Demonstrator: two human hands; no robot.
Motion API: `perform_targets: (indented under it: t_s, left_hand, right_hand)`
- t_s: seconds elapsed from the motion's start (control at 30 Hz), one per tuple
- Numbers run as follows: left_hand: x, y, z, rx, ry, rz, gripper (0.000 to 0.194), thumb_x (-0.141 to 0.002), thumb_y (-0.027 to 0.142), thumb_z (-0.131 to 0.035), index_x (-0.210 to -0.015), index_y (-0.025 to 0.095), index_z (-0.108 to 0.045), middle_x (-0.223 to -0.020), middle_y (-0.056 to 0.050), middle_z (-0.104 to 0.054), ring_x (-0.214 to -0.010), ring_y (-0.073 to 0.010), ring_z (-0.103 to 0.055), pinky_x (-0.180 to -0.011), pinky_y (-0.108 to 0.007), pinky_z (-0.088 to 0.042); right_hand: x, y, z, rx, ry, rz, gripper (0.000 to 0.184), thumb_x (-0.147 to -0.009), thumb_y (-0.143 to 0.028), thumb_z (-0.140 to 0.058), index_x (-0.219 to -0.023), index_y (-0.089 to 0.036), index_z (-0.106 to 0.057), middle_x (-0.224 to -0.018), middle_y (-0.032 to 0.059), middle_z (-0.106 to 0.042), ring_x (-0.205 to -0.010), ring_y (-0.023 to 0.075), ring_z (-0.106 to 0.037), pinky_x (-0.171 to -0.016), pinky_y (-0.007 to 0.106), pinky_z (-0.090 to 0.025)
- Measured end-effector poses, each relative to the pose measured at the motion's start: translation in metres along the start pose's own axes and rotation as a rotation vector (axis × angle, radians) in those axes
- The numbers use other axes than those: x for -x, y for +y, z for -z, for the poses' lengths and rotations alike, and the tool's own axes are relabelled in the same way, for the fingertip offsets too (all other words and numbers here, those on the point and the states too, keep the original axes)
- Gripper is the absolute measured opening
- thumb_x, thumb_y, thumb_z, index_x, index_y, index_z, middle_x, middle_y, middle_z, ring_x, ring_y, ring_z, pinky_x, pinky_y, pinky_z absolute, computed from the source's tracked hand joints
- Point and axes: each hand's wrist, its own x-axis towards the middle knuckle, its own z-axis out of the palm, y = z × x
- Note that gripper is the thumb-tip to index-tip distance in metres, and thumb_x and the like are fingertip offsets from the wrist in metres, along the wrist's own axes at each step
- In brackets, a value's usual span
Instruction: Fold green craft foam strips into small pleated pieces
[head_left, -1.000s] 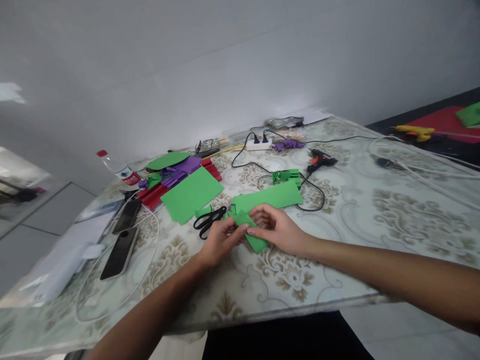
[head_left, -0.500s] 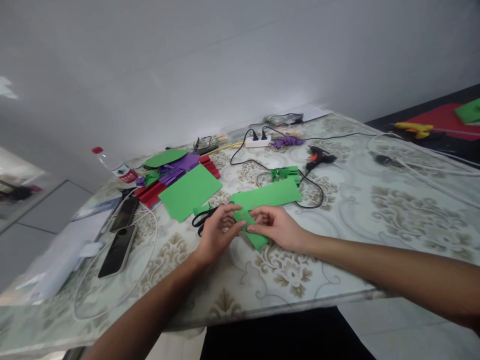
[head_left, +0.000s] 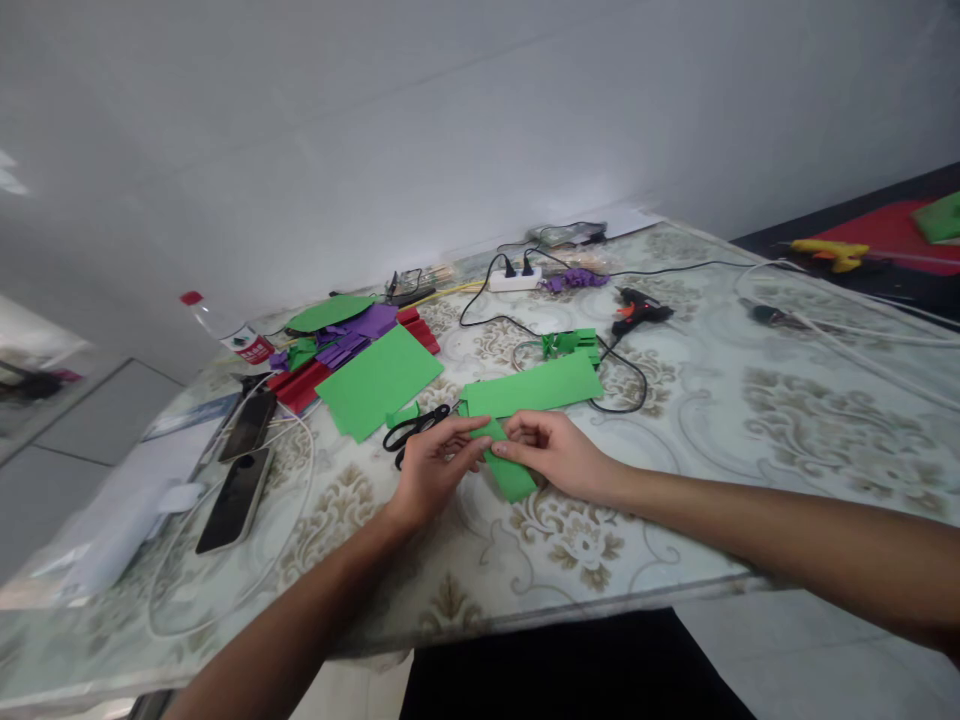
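Observation:
Both hands meet over a small folded green paper piece [head_left: 510, 474] lying low over the patterned table [head_left: 712, 440]. My left hand [head_left: 435, 465] pinches its left end with curled fingers. My right hand [head_left: 551, 455] grips its right side, fingers closed over the paper. Black scissors [head_left: 411, 430] lie just left of my left hand. A long green strip [head_left: 536, 386] lies right behind the hands.
A larger green sheet [head_left: 379, 380] sits on red and purple paper at the back left, near a plastic bottle [head_left: 225, 330]. Two phones [head_left: 240, 465] with a white cable lie at the left. A black glue gun [head_left: 637, 310], power strip [head_left: 514, 281] and cords are behind.
The hands and the green piece have stayed in nearly the same spot; my fingers shifted slightly along the paper. The view tilted a little.

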Motion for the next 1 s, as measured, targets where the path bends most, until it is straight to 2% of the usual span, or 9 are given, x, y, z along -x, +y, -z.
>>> perform_targets:
  t_s: [0.1,0.2,0.3,0.43,0.63,1.0]
  left_hand:
    - [0.0003,0.0018,-0.0006,0.005,-0.017,0.005,0.025,-0.081,0.032,-0.077,-0.102,0.018,-0.078,-0.068,-0.002,-0.071,-0.053,-0.013,-0.064,-0.053,-0.024,-0.055]
    - [0.0004,0.0022,-0.0007,0.001,-0.032,0.0,0.025,-0.083,0.032,-0.075,-0.102,0.018,-0.078,-0.07,-0.003,-0.073,-0.053,-0.0133,-0.065,-0.053,-0.024,-0.055]
    - [0.0004,0.0008,-0.0001,-0.015,-0.045,-0.008,0.025,-0.085,0.032,-0.074,-0.104,0.017,-0.077,-0.07,-0.003,-0.072,-0.054,-0.0132,-0.065,-0.054,-0.024,-0.054]
    - [0.0009,-0.0025,0.0003,-0.019,-0.053,-0.018,0.026,-0.087,0.031,-0.072,-0.109,0.018,-0.072,-0.067,0.001,-0.068,-0.056,-0.0124,-0.066,-0.056,-0.023,-0.054]
    - [0.0022,-0.0019,-0.0021,-0.027,-0.034,-0.035,0.022,-0.087,0.032,-0.072,-0.102,0.016,-0.073,-0.067,-0.001,-0.07,-0.055,-0.013,-0.066,-0.054,-0.022,-0.055]
    - [0.0032,-0.0037,-0.0015,-0.076,-0.017,-0.083,0.021,-0.086,0.028,-0.073,-0.1,0.014,-0.076,-0.072,-0.004,-0.075,-0.057,-0.0129,-0.069,-0.054,-0.021,-0.057]
  right_hand:
    - [0.0,0.0012,-0.0005,-0.048,0.022,0.015,0.046,-0.07,-0.053,-0.082,-0.088,-0.015,-0.064,-0.077,0.0005,-0.063,-0.065,0.0119,-0.054,-0.058,0.025,-0.04]
    - [-0.0001,0.0026,-0.0001,-0.071,0.032,0.013,0.045,-0.071,-0.052,-0.082,-0.091,-0.015,-0.065,-0.081,0.0029,-0.066,-0.066,0.0127,-0.057,-0.057,0.025,-0.042]
    - [0.0005,0.0018,0.0004,-0.048,0.032,0.008,0.043,-0.072,-0.052,-0.08,-0.089,-0.015,-0.066,-0.076,0.0016,-0.065,-0.061,0.0109,-0.053,-0.052,0.024,-0.038]
    - [0.0017,-0.001,0.0005,-0.006,0.043,-0.007,0.044,-0.072,-0.054,-0.079,-0.086,-0.015,-0.066,-0.063,-0.0032,-0.055,-0.052,0.0083,-0.043,-0.047,0.023,-0.03]
    - [0.0024,-0.0029,0.0003,-0.013,0.042,-0.011,0.046,-0.071,-0.057,-0.079,-0.082,-0.014,-0.066,-0.057,-0.0053,-0.049,-0.049,0.0072,-0.039,-0.046,0.022,-0.029]
    - [0.0013,0.0035,0.0027,-0.002,0.042,-0.01,0.048,-0.07,-0.057,-0.079,-0.083,-0.011,-0.071,-0.063,-0.0009,-0.058,-0.053,0.0082,-0.043,-0.048,0.022,-0.029]
